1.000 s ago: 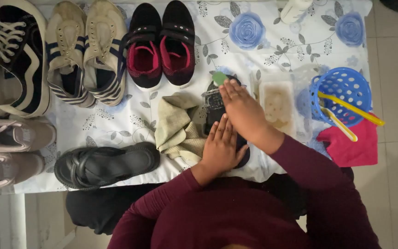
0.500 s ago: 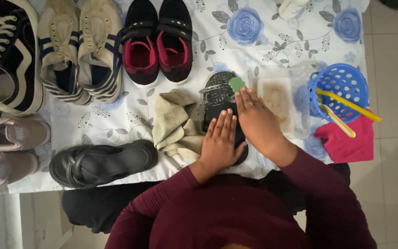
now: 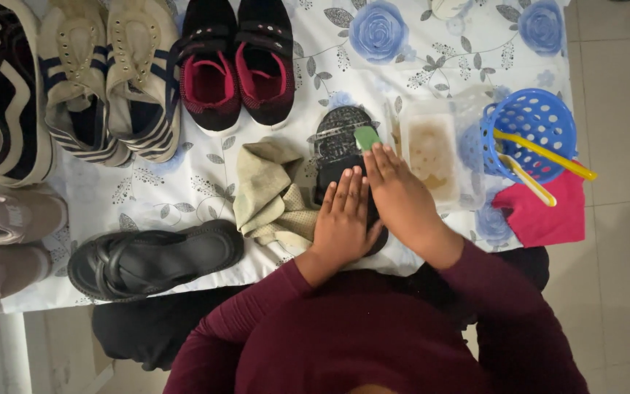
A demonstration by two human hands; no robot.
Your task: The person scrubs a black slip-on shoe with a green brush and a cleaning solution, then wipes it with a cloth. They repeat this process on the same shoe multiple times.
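1. A black sandal lying sole-up (image 3: 337, 149) sits on the floral-print cloth-covered surface (image 3: 184, 197), near the middle of its front edge. Its long axis runs away from the person, and the end farthest from them points toward the pair of black and pink sneakers (image 3: 238, 62).
2. The left hand (image 3: 343, 222) lies flat on the near part of the sole, fingers straight and together, pressing down rather than gripping.
3. The right hand (image 3: 402, 197) rests just beside it on the sole, its fingertips pressing on a small green pad (image 3: 366, 137) against the tread. Whether the fingers pinch the pad or only push on it cannot be told.
4. A crumpled beige cloth (image 3: 271, 193) touches the sandal's left side.
5. A clear rectangular plastic tub with brownish contents (image 3: 432, 153) stands just right of the sandal.
6. Farther right is a round blue perforated plastic basket (image 3: 530, 120) with yellow-handled tools (image 3: 541, 157) sticking out of it, beside a pink cloth (image 3: 545, 215) at the surface's edge.
7. A second black sandal, upright (image 3: 154, 259), lies to the left near the front edge, its long axis running left to right.
8. A pair of cream sneakers with navy stripes (image 3: 107, 80) stands at the back left.
9. No labels or signs can be made out.
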